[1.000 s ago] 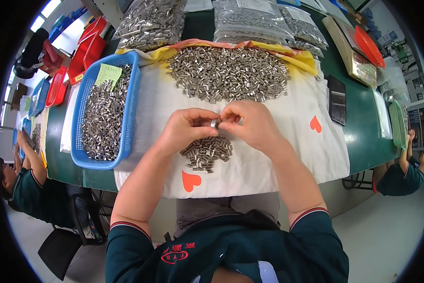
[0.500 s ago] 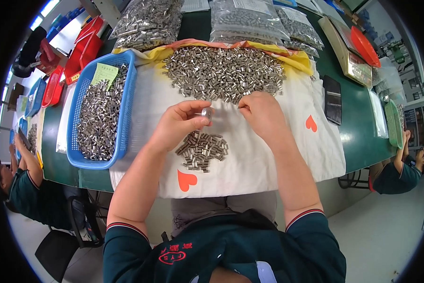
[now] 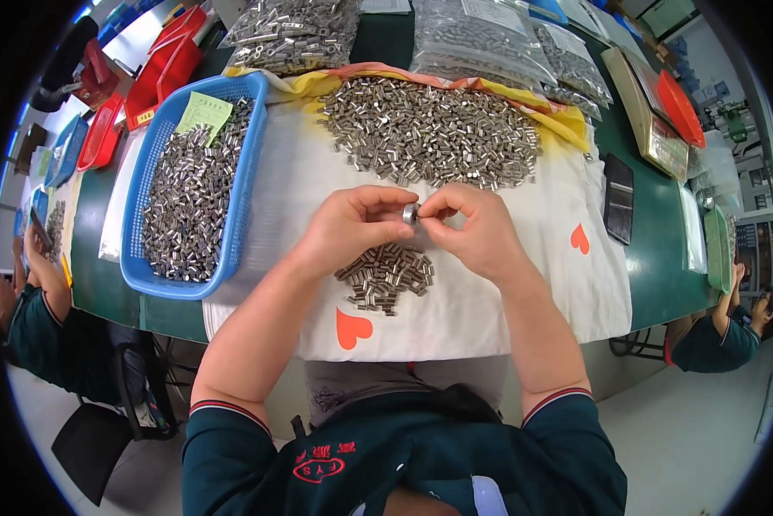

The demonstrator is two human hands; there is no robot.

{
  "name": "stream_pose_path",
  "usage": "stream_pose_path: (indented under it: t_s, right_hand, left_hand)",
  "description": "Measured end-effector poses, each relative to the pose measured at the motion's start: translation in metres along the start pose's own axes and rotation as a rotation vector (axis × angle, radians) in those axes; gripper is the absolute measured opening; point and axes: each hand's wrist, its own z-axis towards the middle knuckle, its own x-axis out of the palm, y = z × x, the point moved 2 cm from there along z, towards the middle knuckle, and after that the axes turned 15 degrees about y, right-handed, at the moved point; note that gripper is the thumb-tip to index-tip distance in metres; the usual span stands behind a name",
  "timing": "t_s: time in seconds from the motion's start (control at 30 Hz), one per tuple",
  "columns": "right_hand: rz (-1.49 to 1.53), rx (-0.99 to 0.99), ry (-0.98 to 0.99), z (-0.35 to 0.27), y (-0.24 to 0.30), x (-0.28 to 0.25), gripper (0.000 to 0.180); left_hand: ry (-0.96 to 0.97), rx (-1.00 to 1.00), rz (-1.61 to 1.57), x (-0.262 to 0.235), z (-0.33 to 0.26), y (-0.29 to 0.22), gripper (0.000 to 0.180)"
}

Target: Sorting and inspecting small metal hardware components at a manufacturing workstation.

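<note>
The left hand [image 3: 345, 228] pinches a metal ring [image 3: 410, 213] between its fingers, and the right hand [image 3: 479, 230] brings its nearly closed fingers to the ring, though whether they grip something I cannot tell.

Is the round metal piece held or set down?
Held: the round metal piece is pinched between the thumb and fingers of the left hand, right hand close beside it.
</note>
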Motion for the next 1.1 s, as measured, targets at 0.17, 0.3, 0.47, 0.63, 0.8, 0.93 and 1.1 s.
stream_pose_path:
  t_s: [0.17,0.3,0.47,0.63,0.8,0.93,1.1]
  right_hand:
    - [-0.547,-0.147,-0.148,-0.002,0.008,0.009,0.008]
    - [-0.418,-0.137,-0.120,-0.003,0.006,0.004,0.009]
    - [-0.133,-0.007,0.015,-0.005,0.004,-0.007,0.010]
    - [-0.365,0.173,-0.136,-0.016,-0.010,-0.050,0.012]
    - [-0.585,0.263,-0.032,-0.013,-0.026,-0.047,0.011]
    - [-0.656,0.215,-0.025,-0.007,-0.026,-0.035,0.007]
    - [-0.696,0.163,-0.046,-0.005,-0.022,-0.026,0.007]
  left_hand:
    - [-0.032,-0.061,0.129,0.003,0.001,-0.003,0.035]
    - [-0.055,-0.029,0.098,0.002,0.000,-0.003,0.034]
    - [0.027,-0.034,0.069,0.005,0.001,-0.004,0.034]
    - [0.065,-0.106,0.083,0.004,-0.001,-0.004,0.034]
    - [0.086,-0.112,0.119,0.005,0.000,-0.004,0.033]
    - [0.042,-0.077,0.093,0.008,0.002,-0.003,0.033]
    - [0.115,0.136,0.798,0.019,0.000,-0.009,0.033]
